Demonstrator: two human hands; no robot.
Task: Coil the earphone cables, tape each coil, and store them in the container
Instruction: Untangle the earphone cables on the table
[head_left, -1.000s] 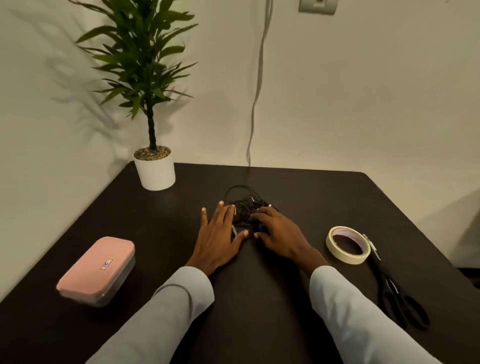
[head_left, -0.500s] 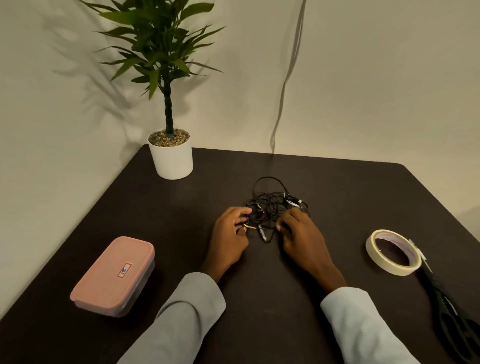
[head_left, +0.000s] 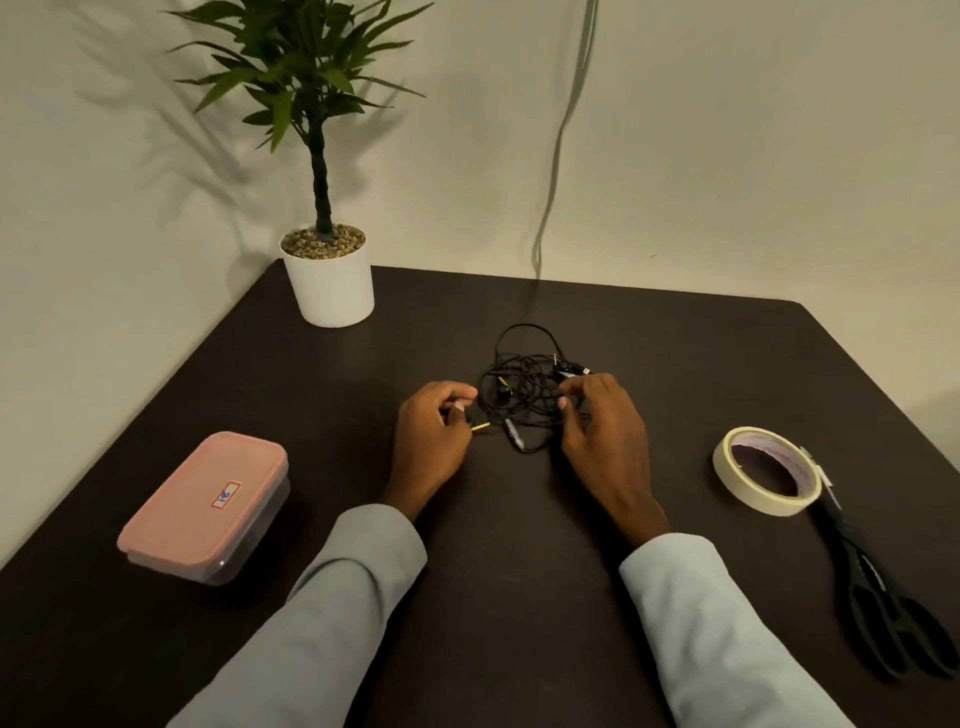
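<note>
A tangle of black earphone cables lies in the middle of the dark table. My left hand pinches a cable end with a gold plug at the tangle's left edge. My right hand has its fingers curled round cable strands on the tangle's right side. A container with a pink lid sits shut at the left. A roll of cream tape lies at the right.
Black scissors lie just beyond the tape at the right edge. A potted plant in a white pot stands at the back left corner. A grey cord hangs down the wall behind the table.
My hands went from lying flat over the tangle to gripping it at either side. My left hand has drawn the plug end out to the left.
</note>
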